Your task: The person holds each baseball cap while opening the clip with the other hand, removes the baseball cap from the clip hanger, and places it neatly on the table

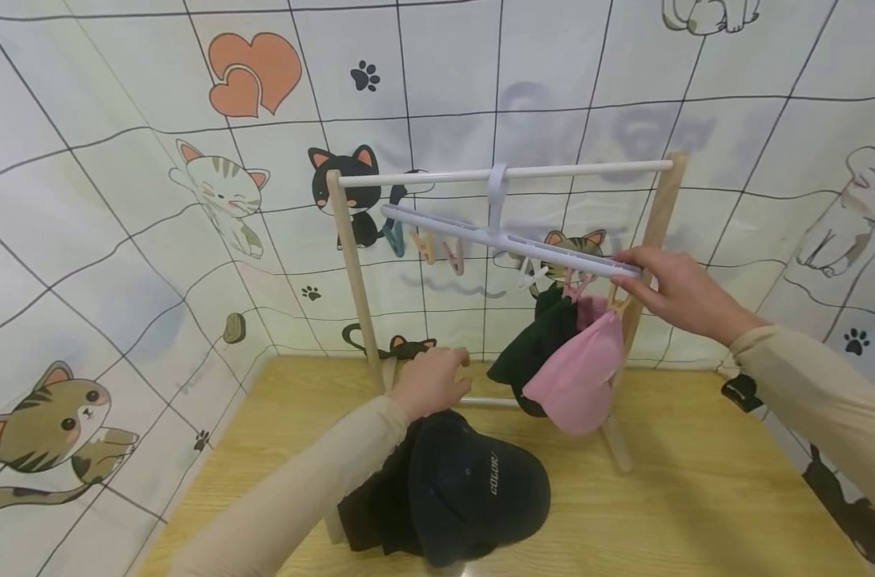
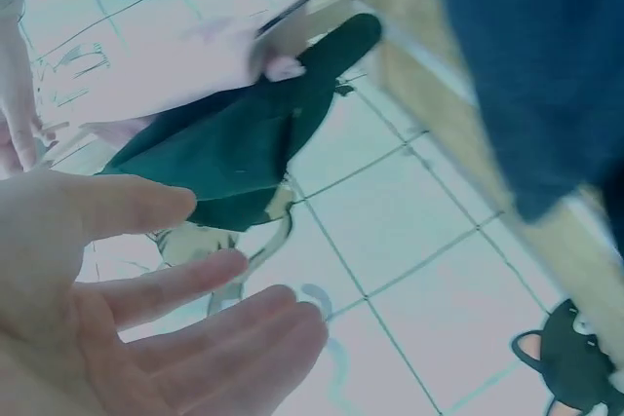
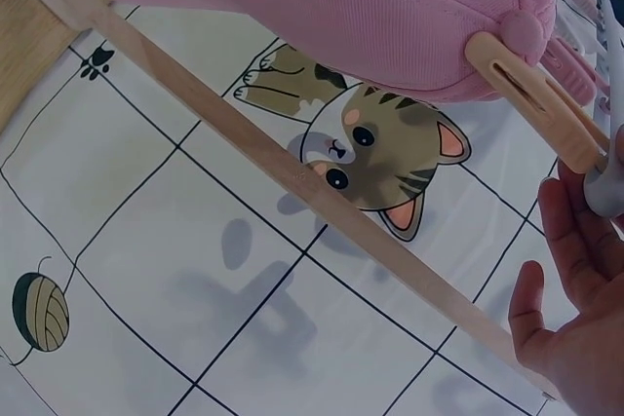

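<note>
My right hand (image 1: 671, 290) grips the right end of a pale lilac clip hanger (image 1: 445, 226), fingers above and thumb below. This end tilts downward. A pink cap (image 1: 578, 381) and a dark green cap (image 1: 534, 344) hang under that end from pegs; a peach peg (image 3: 531, 99) bites the pink cap's edge in the right wrist view. My left hand (image 1: 430, 383) hovers empty, fingers loosely extended, above a navy cap (image 1: 481, 481) with lettering. In the left wrist view its fingers point toward the green cap (image 2: 229, 148) without touching it.
The hanger hooks over the white rod (image 1: 589, 170) of a wooden rack (image 1: 354, 272). Several free pegs (image 1: 425, 244) dangle from its left half. Dark cloth (image 1: 380, 513) lies beside the navy cap on the wooden table (image 1: 697, 481). A cat-patterned wall covering (image 1: 452, 64) stands behind.
</note>
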The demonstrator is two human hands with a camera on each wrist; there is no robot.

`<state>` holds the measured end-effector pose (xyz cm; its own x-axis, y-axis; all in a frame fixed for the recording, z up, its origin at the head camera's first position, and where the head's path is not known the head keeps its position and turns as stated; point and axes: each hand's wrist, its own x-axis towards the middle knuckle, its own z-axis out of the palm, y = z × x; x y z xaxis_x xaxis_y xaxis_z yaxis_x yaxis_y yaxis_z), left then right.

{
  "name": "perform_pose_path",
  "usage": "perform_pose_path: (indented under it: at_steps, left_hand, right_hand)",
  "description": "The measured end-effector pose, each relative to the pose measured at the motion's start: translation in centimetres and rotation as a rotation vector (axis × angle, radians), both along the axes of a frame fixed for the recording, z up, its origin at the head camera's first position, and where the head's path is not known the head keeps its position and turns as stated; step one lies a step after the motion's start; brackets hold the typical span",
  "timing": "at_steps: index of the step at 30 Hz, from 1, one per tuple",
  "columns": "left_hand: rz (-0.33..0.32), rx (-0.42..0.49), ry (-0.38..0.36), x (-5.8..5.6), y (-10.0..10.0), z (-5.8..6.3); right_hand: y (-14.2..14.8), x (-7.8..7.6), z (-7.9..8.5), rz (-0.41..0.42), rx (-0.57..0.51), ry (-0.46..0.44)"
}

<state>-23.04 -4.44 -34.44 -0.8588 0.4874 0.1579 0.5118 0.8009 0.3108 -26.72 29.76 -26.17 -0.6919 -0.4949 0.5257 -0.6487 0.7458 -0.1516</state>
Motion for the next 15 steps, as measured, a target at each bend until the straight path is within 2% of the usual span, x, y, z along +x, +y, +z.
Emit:
perform_pose_path:
  at_steps: [8,15]
  left_hand:
    - [-0.02,0.018,-0.017,-2.9,4.9,1.9]
    - [-0.038,0.127,-0.061,-5.0,8.6,2.6]
  right_hand:
    - [0.0,-0.2,-0.1,0.016,0.009,0.004]
    - [-0.1,-0.3,-0.1,0.018,0.004,0.013]
